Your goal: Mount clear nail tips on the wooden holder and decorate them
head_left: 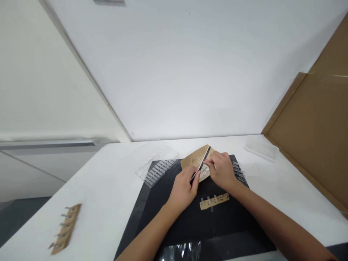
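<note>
My left hand (186, 183) is closed on the lower end of a thin black stick (206, 153) that slants up to the right. With its fingers pinched together, my right hand (220, 169) touches the stick near its middle; what its fingertips hold is too small to make out. Beneath both hands lies a tan paper tray (190, 158) with small white pieces in it. Closer to me, a cardboard strip (214, 201) bears several small metal clips, some with clear nail-shaped tips.
A black mat (174, 221) covers the middle of the white table. Clear plastic tip sheets (159, 172) lie at its back left. Another clipped strip (66, 228) is at far left. A clear lid (261, 150) lies back right, near a cardboard panel (312, 137).
</note>
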